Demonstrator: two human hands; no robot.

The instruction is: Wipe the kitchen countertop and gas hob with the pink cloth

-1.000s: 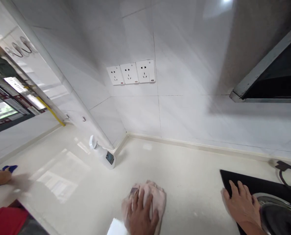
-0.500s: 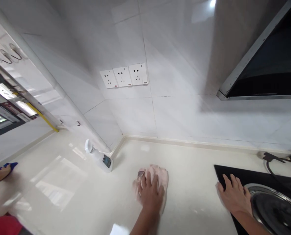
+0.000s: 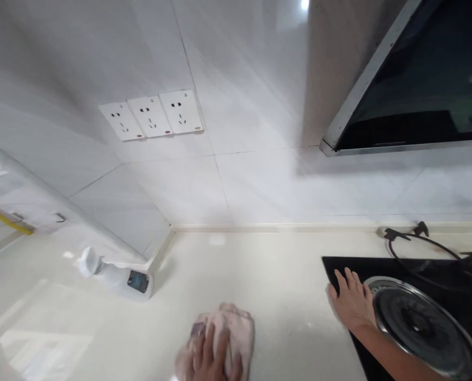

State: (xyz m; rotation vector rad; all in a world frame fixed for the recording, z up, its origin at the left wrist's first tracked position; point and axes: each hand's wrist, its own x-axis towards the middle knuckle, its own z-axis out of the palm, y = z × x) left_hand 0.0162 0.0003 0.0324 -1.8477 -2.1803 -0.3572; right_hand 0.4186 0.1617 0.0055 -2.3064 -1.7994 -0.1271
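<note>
My left hand (image 3: 214,360) lies flat, fingers spread, pressing a crumpled pale pink cloth (image 3: 236,328) onto the cream countertop (image 3: 275,286) at the bottom of the view. My right hand (image 3: 351,301) rests palm down, fingers stretched out, on the left front corner of the black glass hob (image 3: 335,264), next to a round steel burner plate (image 3: 418,323). It holds nothing.
A white spray bottle (image 3: 115,276) lies on its side in the corner by the tiled wall. Three wall sockets (image 3: 152,114) sit above the counter. A range hood (image 3: 402,106) hangs at the upper right. A black pan support (image 3: 422,246) lies behind the hob.
The view has swung right. My left hand has dragged the pink cloth back toward me along the counter. The other person's hand with the blue cloth has left the view.
</note>
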